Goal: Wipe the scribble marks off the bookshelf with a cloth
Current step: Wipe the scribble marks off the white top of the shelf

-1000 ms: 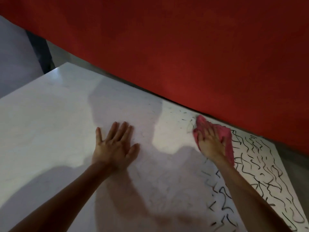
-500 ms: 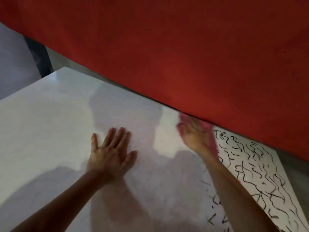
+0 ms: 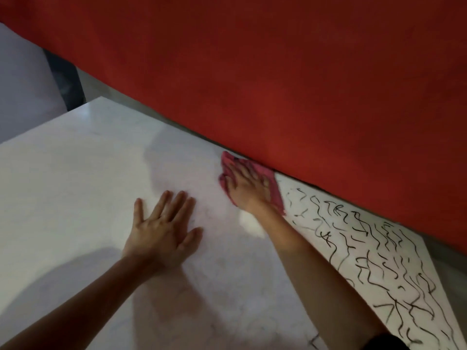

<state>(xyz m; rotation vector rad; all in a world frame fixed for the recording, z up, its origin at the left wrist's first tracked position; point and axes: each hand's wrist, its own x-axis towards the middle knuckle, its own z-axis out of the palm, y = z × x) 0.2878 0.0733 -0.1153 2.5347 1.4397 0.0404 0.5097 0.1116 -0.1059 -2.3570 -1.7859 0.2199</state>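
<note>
The white bookshelf top [image 3: 75, 188] fills the lower view. Black scribble marks [image 3: 379, 253] cover its right part, while the left and middle look wiped. A pink cloth [image 3: 274, 193] lies near the far edge, at the left border of the marks. My right hand [image 3: 246, 189] presses flat on the cloth with fingers spread and straight. My left hand [image 3: 163, 229] rests flat on the bare white surface, fingers spread, holding nothing.
A red wall [image 3: 278, 84] runs right behind the far edge of the shelf. A grey-white surface [image 3: 22, 92] and a dark gap [image 3: 67, 79] show at the upper left. Shadows of my arms fall on the white top.
My right hand slid the cloth left and toward the far edge, clearing the small marks that were there. My left hand stayed flat in about the same place.
</note>
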